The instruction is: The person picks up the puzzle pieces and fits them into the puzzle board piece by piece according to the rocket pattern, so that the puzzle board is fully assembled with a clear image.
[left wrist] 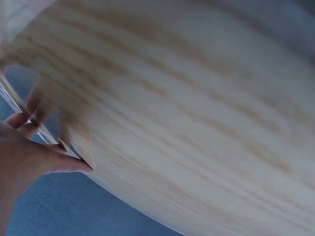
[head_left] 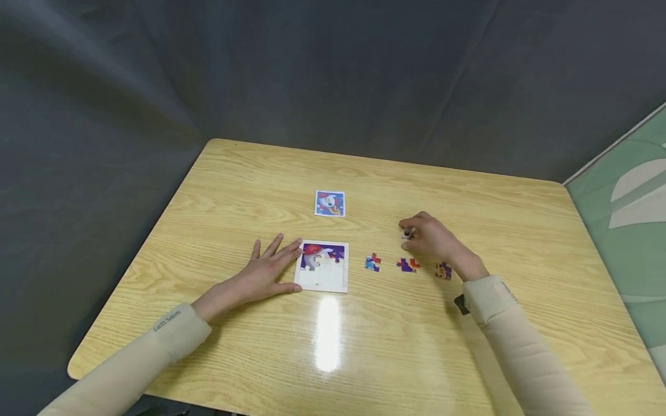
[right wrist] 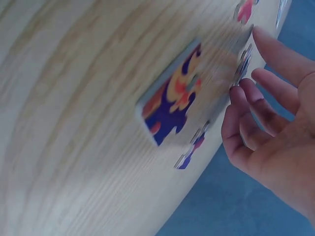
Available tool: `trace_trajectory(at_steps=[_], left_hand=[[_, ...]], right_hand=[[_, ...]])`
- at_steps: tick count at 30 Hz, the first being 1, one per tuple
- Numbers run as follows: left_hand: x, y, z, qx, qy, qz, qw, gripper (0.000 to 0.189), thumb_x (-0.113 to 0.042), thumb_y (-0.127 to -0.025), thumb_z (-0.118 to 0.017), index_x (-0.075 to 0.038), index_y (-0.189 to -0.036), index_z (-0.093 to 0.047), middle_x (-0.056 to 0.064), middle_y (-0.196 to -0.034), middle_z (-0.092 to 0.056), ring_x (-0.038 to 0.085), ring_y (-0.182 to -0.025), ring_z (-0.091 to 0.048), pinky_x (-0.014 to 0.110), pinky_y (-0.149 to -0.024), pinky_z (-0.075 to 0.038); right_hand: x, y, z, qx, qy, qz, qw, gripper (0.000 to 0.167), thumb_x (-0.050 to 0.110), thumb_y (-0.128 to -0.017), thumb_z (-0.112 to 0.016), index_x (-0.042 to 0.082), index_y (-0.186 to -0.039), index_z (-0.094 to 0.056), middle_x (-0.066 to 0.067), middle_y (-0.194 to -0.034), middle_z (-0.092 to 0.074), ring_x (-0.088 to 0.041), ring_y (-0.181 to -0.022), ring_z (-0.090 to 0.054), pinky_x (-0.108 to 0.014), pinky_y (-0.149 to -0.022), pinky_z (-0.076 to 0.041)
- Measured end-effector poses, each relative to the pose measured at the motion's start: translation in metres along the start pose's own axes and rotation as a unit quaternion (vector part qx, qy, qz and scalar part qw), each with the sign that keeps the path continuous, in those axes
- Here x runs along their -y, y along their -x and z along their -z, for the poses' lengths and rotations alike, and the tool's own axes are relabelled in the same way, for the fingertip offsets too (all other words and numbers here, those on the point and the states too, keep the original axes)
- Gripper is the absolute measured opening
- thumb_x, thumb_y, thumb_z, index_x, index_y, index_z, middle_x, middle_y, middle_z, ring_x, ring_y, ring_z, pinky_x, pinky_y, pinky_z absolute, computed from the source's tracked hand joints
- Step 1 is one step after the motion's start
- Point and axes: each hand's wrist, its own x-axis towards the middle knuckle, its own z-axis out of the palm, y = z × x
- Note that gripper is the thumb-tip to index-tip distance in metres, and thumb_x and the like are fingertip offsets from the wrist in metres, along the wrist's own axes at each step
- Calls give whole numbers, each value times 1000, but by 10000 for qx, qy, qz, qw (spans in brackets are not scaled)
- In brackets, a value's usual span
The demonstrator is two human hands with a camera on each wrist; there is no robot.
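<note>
In the head view, my left hand lies with spread fingers at the left edge of a square white puzzle tray, its index finger and thumb touching the rim. Joined pieces with a red and grey picture fill the upper part of the tray. Off to the right, my right hand holds a puzzle piece between its thumb and fingers. The right wrist view shows this piece edge-on at the curled fingertips.
Loose puzzle pieces lie right of the tray: a blue-red one, a purple-red one and a purple-orange one, partly beside the right wrist. A small picture card lies behind the tray on the wooden table.
</note>
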Motion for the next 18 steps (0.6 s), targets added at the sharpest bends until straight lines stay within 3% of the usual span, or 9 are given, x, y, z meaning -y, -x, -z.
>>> trace_trajectory(at_steps=[8, 18], left_hand=[[0, 0, -1, 65, -15, 60, 10000, 83, -60, -88, -57, -13, -151, -31, 1, -161, -13, 36, -146, 1, 70, -107, 5], [0, 0, -1, -39, -5, -6, 10000, 83, -59, -87, -58, -12, -151, -33, 2, -161, -15, 38, -146, -1, 72, -106, 3]], right_hand=[[-11, 0, 3, -56, -22, -234, 9997, 52, 7, -87, -71, -8, -132, -51, -19, -109, -54, -31, -98, -53, -47, -84, -47], [-12, -5, 6, 84, 132, -1, 9999, 52, 6, -87, -71, -10, -132, -51, -19, -102, -55, -28, -89, -50, -44, -79, -45]])
